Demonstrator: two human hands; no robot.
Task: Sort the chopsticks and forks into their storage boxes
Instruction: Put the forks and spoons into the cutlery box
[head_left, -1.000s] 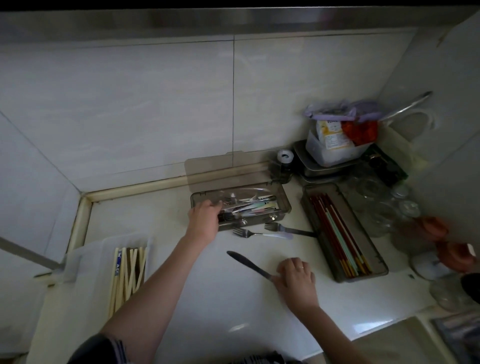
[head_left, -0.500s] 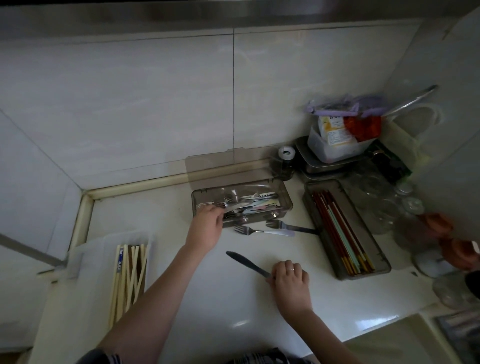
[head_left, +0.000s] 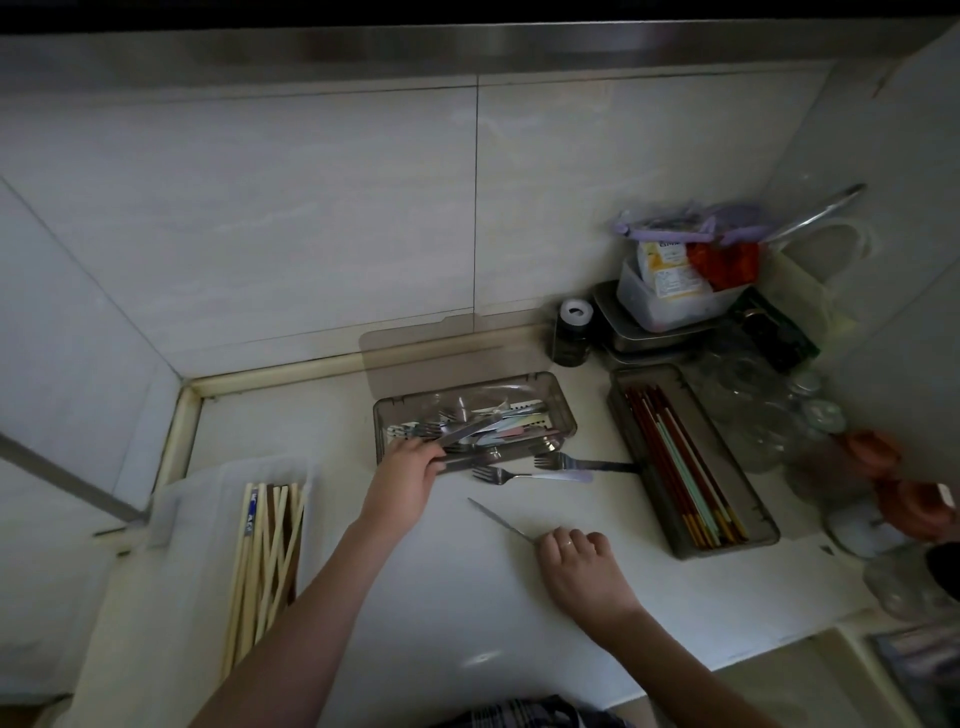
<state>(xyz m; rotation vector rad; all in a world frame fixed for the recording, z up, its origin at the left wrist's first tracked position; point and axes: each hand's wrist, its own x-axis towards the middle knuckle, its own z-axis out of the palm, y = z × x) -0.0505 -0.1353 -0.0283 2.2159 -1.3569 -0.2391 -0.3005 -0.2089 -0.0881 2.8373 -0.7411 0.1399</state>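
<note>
A smoky plastic cutlery box (head_left: 563, 410) with its lid tipped open against the wall holds several forks and spoons. My left hand (head_left: 408, 467) rests at its front left corner, fingers closed on a metal utensil handle (head_left: 467, 428) that lies over the box. Two forks (head_left: 530, 475) lie on the counter just in front of the box. My right hand (head_left: 576, 558) presses on the handle end of a knife (head_left: 496, 519). A second box (head_left: 685, 551) at the right holds red, green and yellow chopsticks. Pale wooden chopsticks (head_left: 262, 551) lie in a white tray at the left.
The back right corner is crowded: a small dark jar (head_left: 571, 332), a steel tray with a plastic tub of packets (head_left: 675, 296), glass jars (head_left: 763, 410) and orange lids (head_left: 893, 478). The counter's front edge drops off at the lower right.
My left hand has drawn back from inside the cutlery box to its front left corner. My right hand has slid slightly toward me along the knife.
</note>
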